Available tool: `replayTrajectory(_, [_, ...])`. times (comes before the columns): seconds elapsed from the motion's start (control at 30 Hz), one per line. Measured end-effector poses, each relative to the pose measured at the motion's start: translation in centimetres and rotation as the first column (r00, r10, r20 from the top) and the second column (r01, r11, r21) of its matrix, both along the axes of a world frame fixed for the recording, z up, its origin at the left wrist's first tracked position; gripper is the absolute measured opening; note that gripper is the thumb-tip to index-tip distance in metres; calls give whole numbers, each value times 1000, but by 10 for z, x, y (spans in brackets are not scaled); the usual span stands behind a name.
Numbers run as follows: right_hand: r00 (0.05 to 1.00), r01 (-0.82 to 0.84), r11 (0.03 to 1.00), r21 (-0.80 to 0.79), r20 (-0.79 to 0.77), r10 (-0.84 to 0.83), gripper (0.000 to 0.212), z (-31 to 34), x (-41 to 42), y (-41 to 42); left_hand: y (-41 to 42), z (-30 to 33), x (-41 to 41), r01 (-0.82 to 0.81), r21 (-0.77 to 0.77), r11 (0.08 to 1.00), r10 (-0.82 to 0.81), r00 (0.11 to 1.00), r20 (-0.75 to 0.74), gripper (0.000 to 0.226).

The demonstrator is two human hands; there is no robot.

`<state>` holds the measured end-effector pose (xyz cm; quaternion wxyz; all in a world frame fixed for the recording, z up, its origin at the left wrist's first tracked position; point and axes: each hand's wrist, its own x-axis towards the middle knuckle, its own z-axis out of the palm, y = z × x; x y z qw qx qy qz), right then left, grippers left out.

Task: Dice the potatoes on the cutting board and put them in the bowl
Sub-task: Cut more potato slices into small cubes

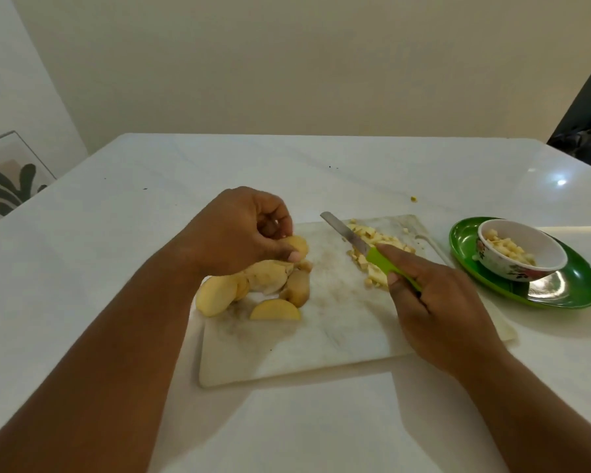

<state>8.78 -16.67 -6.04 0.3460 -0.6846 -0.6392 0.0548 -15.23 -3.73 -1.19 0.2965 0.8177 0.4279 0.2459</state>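
A white cutting board lies on the table. At its left end sits a heap of potato slices. My left hand pinches one slice just above that heap. My right hand grips a green-handled knife; the blade points up and left, lying beside a pile of diced potato at the board's far right. A white flowered bowl holding diced pieces stands to the right of the board.
The bowl sits on a green plate at the right of the white table. A small potato scrap lies on the table beyond the board. A framed picture leans at the far left.
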Motion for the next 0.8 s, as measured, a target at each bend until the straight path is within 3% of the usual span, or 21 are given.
replayTrajectory(0.1, [999, 38, 999, 32, -26, -38, 49, -5, 0, -2, -13, -14, 27, 21, -29, 999, -19, 998, 63, 20])
replayTrajectory(0.27, [997, 27, 1000, 8, 75, -27, 48, -5, -7, -7, -16, -29, 57, -6, 136, 991, 42, 964, -264, 17])
replayTrajectory(0.33, [993, 40, 999, 8, 112, -40, 48, -3, -9, -9, -13, -26, 58, -33, 225, 974, 107, 939, -326, 18])
replayTrajectory(0.53, [959, 90, 996, 15, 268, -90, 46, 6, -20, -26, -10, -31, 44, 32, 128, 991, 19, 925, -380, 43])
replayTrajectory(0.8, [963, 98, 991, -94, 261, -71, 51, 25, -39, -38, -8, -37, 50, -21, 161, 987, 78, 932, -353, 26])
